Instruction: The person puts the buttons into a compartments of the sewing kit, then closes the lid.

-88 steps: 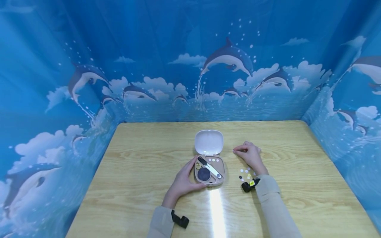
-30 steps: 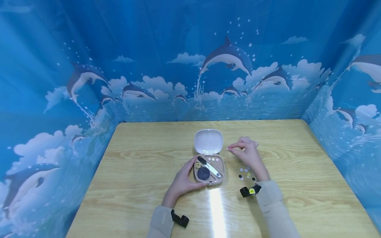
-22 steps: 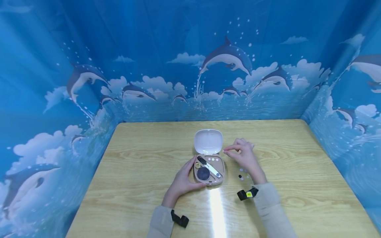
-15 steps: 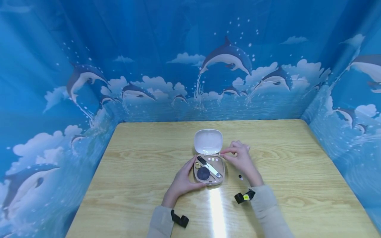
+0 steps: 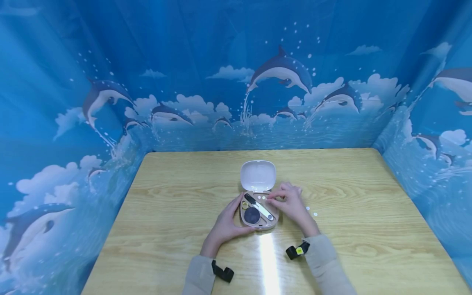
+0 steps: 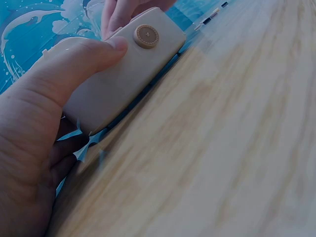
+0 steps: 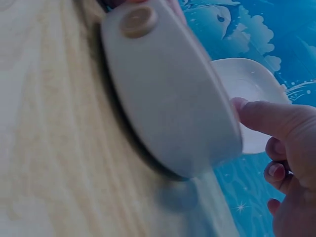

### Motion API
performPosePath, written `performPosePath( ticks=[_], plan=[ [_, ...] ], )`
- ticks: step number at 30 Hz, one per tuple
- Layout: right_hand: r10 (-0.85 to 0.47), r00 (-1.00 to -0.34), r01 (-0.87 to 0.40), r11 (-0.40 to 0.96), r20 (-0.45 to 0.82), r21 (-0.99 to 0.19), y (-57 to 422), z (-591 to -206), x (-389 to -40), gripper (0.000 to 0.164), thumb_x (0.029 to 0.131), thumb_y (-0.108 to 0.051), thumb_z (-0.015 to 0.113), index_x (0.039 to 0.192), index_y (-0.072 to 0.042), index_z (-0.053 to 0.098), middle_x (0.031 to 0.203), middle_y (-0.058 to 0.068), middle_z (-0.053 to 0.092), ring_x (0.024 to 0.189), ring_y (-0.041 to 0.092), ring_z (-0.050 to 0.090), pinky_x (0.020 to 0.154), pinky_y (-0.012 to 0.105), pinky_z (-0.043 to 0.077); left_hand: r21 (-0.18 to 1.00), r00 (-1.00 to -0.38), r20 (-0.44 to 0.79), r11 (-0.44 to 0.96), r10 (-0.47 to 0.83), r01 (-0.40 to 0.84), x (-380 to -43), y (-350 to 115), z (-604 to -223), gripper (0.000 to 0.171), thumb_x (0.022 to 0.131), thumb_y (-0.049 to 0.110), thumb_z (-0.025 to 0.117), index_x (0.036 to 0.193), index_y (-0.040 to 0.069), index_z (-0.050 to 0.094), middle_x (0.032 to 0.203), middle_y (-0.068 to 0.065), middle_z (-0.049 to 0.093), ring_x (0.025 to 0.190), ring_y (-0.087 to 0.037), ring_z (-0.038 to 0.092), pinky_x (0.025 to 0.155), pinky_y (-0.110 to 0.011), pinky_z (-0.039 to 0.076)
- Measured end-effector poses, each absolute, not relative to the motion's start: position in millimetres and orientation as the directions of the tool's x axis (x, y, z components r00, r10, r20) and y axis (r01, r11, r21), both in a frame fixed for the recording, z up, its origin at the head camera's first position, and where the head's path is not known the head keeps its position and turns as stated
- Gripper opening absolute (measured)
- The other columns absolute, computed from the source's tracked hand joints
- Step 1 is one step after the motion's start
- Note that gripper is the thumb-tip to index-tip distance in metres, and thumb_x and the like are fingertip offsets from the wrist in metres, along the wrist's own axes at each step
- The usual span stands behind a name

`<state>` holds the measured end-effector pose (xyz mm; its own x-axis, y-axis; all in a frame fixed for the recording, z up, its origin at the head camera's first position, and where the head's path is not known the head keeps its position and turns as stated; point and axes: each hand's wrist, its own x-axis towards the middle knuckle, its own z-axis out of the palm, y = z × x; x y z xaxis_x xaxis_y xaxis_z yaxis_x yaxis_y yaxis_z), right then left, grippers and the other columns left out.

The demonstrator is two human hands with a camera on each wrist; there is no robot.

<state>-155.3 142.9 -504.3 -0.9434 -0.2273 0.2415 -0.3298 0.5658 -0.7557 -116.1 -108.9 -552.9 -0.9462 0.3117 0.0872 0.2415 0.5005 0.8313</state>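
The little tan case sits in the middle of the wooden surface, right in front of me. Its white lid is flipped up. My left hand holds the left side of the case, with my thumb curled on its edge. My right hand is over the right side, fingers pinched together. I cannot tell if something tiny is in that grip. A few small dots lie just beside my right hand.

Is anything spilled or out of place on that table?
A few tiny round buttons lie loose on the wooden table, right of the open beige case, apart from those set inside it. Nothing looks damaged.
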Motion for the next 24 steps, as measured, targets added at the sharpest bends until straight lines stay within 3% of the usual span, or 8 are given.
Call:
performPosePath(
  ticks=[9,24],
  plan=[
    [-0.238,-0.947,-0.317,0.577,0.216,-0.753,141,-518,-154,0.01,0.078,-0.017,0.083,0.085,-0.023,0.078,0.076,-0.008,0.051,0.082,0.015,0.044,0.101,0.057,0.02,0.832,-0.945,0.086,0.499,0.314,0.242,-116,-109,-552,0.119,0.062,0.055,0.089,0.158,0.032,0.023,0.159,0.006,0.031,0.144,-0.022,0.033,0.117,-0.051,0.028],
    [-0.232,-0.942,-0.333,0.575,0.242,-0.747,140,-521,-154,0.012,0.077,-0.015,0.085,0.084,-0.022,0.079,0.074,-0.007,0.05,0.08,0.015,0.043,0.096,0.051,0.022,0.828,-0.946,0.09,0.504,0.313,0.246,-116,-109,-552,0.119,0.063,0.057,0.088,0.159,0.03,0.023,0.159,0.003,0.032,0.144,-0.024,0.033,0.117,-0.051,0.028]
  ],
)
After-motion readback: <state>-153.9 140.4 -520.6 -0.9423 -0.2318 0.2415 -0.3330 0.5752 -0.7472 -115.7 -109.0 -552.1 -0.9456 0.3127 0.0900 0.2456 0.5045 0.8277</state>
